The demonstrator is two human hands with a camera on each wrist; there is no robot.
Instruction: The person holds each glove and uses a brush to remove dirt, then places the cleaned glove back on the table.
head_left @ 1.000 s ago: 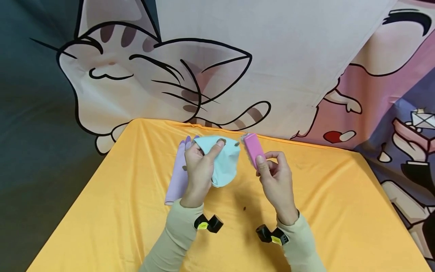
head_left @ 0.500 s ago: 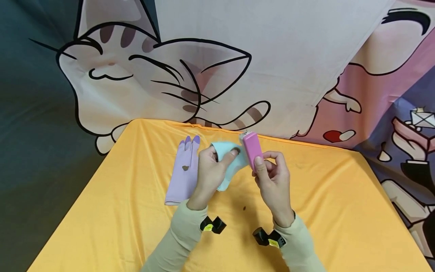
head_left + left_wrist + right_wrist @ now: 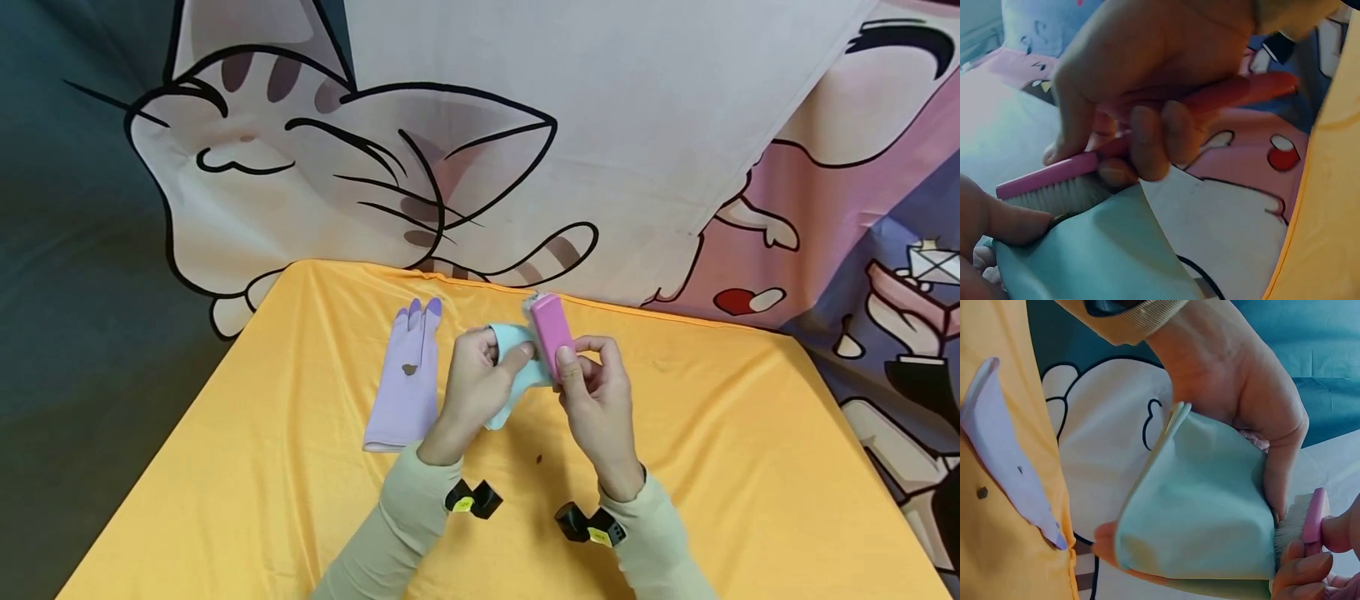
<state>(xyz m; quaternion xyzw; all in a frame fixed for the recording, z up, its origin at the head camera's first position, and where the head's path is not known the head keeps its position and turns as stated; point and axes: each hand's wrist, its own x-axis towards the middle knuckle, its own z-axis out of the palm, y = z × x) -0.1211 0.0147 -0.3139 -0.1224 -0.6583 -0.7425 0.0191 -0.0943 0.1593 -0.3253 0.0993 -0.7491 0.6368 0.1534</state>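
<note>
My left hand (image 3: 476, 379) grips a light teal, pouch-like cloth piece (image 3: 1204, 500) above the table, thumb on its outer face. Fingers of that hand show behind the cloth in the right wrist view. In my right hand (image 3: 597, 404) is a pink brush (image 3: 553, 327), held by its handle with the thumb along it. Its white bristles (image 3: 1069, 195) meet the cloth's surface beside the left thumb, where a dark brown smear (image 3: 1060, 219) shows. Left of the hands, a lavender glove (image 3: 397, 408) lies flat with a brown spot (image 3: 409, 369) on it.
A yellow cloth (image 3: 292, 450) covers the table, with a small dark crumb (image 3: 538, 459) in front of the hands. Behind the table's far edge hangs a backdrop with a cartoon cat (image 3: 247, 208). Both wrists carry small black cameras.
The left hand has moved right with the teal cloth, turning and folding it toward the brush. The brush has shifted slightly left. The lavender glove, partly covered before, now shows fully.
</note>
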